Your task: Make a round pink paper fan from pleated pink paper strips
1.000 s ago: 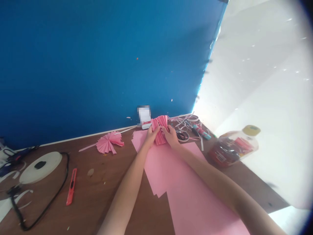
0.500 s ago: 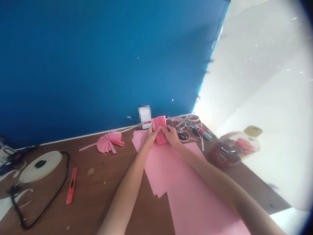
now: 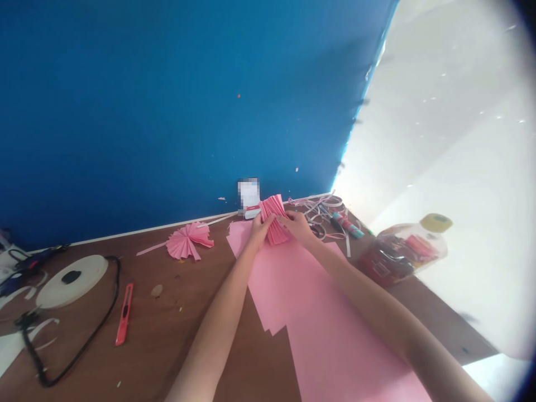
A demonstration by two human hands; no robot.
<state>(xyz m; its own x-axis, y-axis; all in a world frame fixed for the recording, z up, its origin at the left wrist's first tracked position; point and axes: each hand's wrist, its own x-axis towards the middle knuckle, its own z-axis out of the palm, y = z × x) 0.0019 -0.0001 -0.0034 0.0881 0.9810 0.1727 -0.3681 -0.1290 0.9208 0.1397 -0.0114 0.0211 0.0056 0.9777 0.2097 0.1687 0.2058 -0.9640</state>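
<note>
A pink accordion-pleated paper (image 3: 274, 207) is held between my two hands, just above flat pink paper sheets (image 3: 318, 312) on the brown table. My left hand (image 3: 260, 230) grips its left side, thumb resting across the folds. On the other side, my right hand (image 3: 296, 224) pinches the pleats near their middle. The folds spread a little at the top. A finished-looking pleated pink paper fan flower (image 3: 187, 241) with paper strips lies to the left of my hands.
A red box cutter (image 3: 124, 314) and a white disc (image 3: 72, 281) with a black cord lie at left. Tangled ribbons (image 3: 335, 204), scissors and a patterned tube (image 3: 347, 224) sit at back right, near a yellow-capped plastic jar (image 3: 402, 251). A blue wall (image 3: 167, 111) rises behind the table.
The pleated paper tilts slightly more and its top folds fan out a bit. My right hand's fingers have shifted a little on the pleats. The view has moved slightly.
</note>
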